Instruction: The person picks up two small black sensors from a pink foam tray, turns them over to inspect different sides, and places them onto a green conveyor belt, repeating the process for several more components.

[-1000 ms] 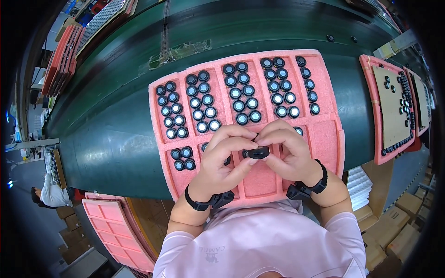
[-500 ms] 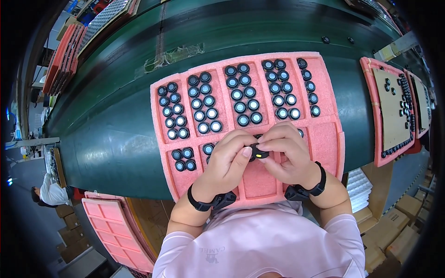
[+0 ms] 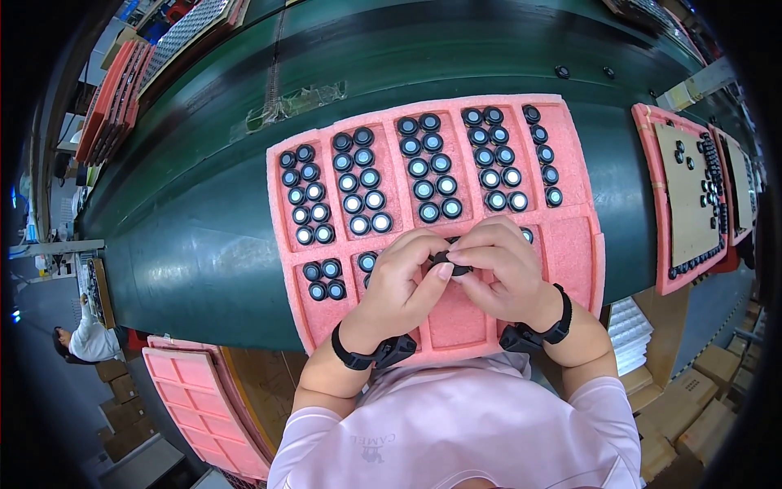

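Turned between the fingers, the black part (image 3: 461,270) hides the yellow mark that showed half a second ago. Farther off, the tape patch (image 3: 297,106) and the two loose pieces (image 3: 562,72) have slid leftward with the green belt (image 3: 187,269), while the pink tray (image 3: 456,349) has stayed nearly in place.

Both hands grasp the part: the left hand (image 3: 407,281) pinches it with the thumb laid across its near side, and the right hand (image 3: 507,269) grips its other end between thumb and fingers. It is held over the tray's nearer half, somewhat right of the middle between the left and right edges.

Along the tray's far edge, four compartments each hold black discs (image 3: 428,167) with pale centres in double rows; by the far right corner, a single row (image 3: 545,153) lines its compartment's left wall. Toward the near left corner, four more discs (image 3: 325,279) sit grouped, and the left hand partly covers others beside them. Past the tray's right edge, another tray (image 3: 642,122) carries a tan board (image 3: 691,220).
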Available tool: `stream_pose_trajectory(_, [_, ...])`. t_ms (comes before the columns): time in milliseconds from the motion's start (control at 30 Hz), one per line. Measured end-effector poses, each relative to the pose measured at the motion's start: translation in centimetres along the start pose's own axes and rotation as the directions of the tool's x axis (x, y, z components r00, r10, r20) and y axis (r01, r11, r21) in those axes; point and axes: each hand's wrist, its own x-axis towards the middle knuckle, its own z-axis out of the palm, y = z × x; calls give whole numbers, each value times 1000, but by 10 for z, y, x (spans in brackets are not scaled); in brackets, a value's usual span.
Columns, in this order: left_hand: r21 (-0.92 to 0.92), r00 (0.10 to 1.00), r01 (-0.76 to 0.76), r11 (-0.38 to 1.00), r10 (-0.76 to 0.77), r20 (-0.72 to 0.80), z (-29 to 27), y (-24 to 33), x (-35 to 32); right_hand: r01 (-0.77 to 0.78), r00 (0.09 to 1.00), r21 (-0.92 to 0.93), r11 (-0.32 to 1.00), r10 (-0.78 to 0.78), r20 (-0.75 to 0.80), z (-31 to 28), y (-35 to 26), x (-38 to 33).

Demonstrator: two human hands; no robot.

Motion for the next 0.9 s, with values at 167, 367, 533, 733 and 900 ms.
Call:
stream_pose_trajectory(167, [-28,999,-36,999,37,35,-3,-3,0,-61,996,-21,998,62,69,-17,-9,-1])
stream_pose_trajectory(367, [-28,998,-1,1000,3,59,0,0,1,-183,971,-223,957,212,112,-63,-13,-30])
stream_pose_trajectory(533, [29,996,-38,999,36,81,3,6,1,-219,914,-456,863,345,213,-83,-10,-55])
stream_pose_trajectory(733, [111,955,-269,957,250,159,-1,26,1,-73,875,-593,802,337,348,-86,-8,-69])
stream_pose_trajectory(900, [-73,839,-485,871,488,243,0,63,-4,-86,865,-587,805,352,357,-83,-3,-67])
